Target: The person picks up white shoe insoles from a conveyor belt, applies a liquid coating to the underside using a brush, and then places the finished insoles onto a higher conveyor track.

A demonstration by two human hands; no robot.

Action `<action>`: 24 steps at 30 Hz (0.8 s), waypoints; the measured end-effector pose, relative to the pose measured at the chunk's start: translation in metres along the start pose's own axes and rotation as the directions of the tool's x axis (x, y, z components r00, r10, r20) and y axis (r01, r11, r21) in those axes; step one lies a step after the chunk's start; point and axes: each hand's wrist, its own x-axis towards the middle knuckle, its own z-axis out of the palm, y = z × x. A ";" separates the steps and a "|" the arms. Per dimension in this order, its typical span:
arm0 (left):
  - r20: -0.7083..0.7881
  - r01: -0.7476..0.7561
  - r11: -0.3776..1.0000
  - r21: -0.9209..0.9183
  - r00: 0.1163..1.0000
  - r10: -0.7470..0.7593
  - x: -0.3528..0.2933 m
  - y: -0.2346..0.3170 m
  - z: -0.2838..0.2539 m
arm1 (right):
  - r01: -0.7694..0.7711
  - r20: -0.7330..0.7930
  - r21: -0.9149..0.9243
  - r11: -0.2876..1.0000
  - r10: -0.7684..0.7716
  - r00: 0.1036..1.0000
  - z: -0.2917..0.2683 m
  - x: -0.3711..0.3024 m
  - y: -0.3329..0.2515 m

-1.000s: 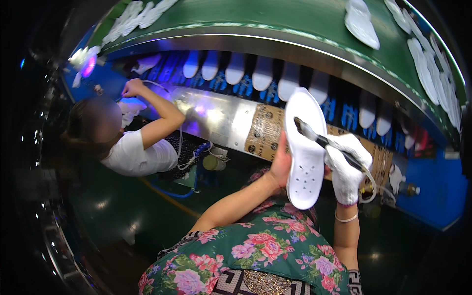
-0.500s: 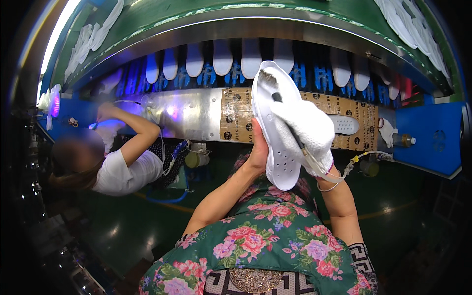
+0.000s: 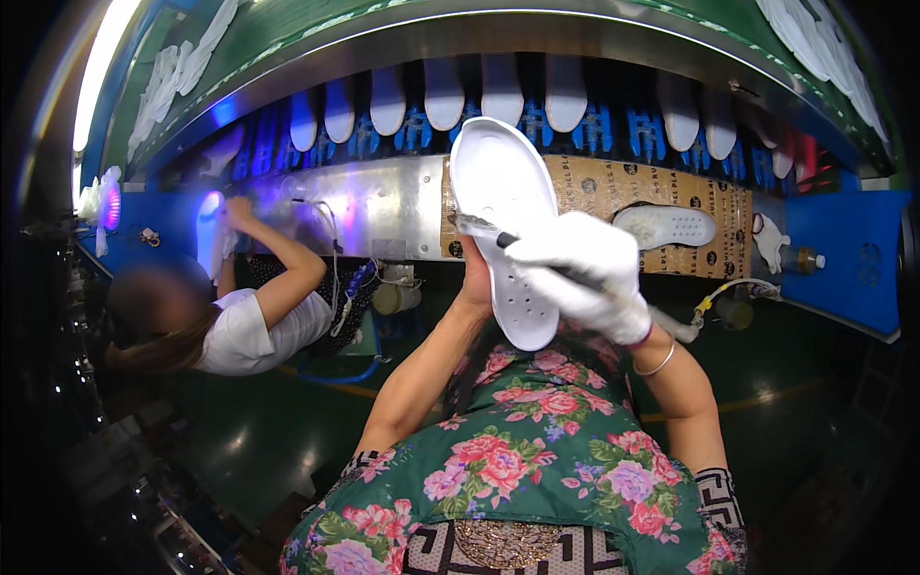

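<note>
A white shoe sole [image 3: 506, 177], its hollow inner face up and its heel end dotted with small holes, is held over the bench's front edge. My bare left hand [image 3: 475, 278] grips it by the left edge, with the fingers partly hidden beneath. In my right hand [image 3: 589, 268], covered by a white knitted glove, is a brush [image 3: 473, 226] with a dark ferrule. Its bristles lie at the left rim near the middle of the sole. A pale hose trails from behind the gloved hand.
Brown cardboard [image 3: 596, 182] covers part of the metal bench [image 3: 383, 206], and another white sole [image 3: 685, 227] lies on it. Several pale, rounded pieces [image 3: 445, 96] stand on blue holders behind. A spare glove [image 3: 769, 242] and bottle [image 3: 803, 260] are at right. At left a co-worker [image 3: 244, 331] handles a sole.
The brush has moved from the toe area down to the sole's left rim near its middle. The sole has shifted slightly left. The co-worker now holds up a sole.
</note>
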 end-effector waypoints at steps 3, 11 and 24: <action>-0.004 -0.055 0.998 -0.032 0.998 0.055 0.006 0.003 -0.008 | -0.066 -0.132 -0.097 0.993 0.053 0.990 -0.005 0.000 0.011; 0.072 -0.098 0.945 -0.312 0.989 0.126 0.012 0.012 -0.019 | -0.064 0.038 0.212 0.975 0.057 0.998 0.010 -0.007 0.001; 0.202 -0.008 0.864 -0.504 0.971 0.127 0.037 0.023 -0.032 | -0.062 0.003 0.090 0.994 0.062 0.998 0.012 -0.012 0.004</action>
